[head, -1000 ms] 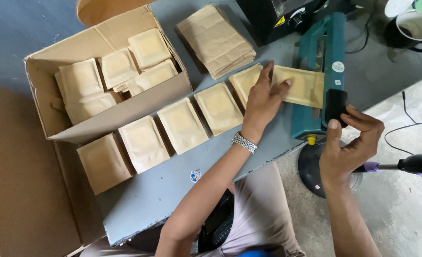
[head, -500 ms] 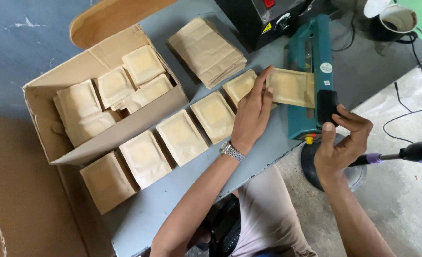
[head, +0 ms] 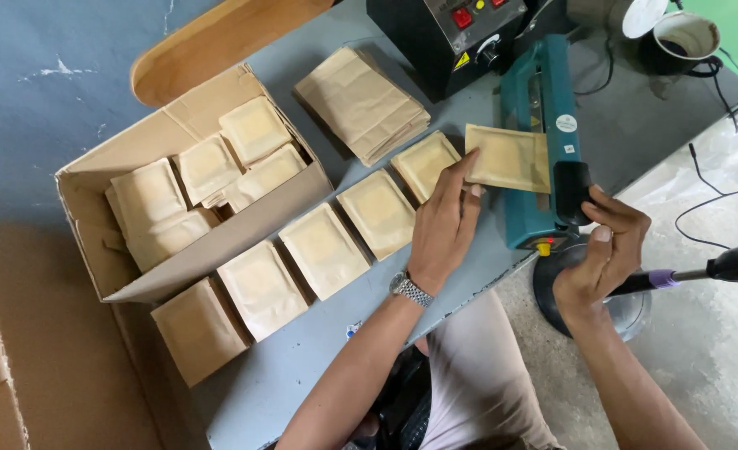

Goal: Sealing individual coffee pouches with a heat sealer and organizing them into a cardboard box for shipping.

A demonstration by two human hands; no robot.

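A flat brown paper pouch lies across the jaw of a teal heat sealer at the table's right edge. My left hand, a metal watch on its wrist, holds the pouch by its left edge with fingertips. My right hand is closed around the end of the sealer's black handle. Left of my left hand, several filled pouches lie side by side in a row on the grey table.
An open cardboard box at the left holds several pouches. A stack of empty paper bags lies behind the row. A black control box, a cup and cables stand at the back right. A wooden board leans behind the box.
My left hand has slid back from lying on top of the pouch to gripping its left edge. My right hand stays at the sealer handle. The view has shifted slightly.
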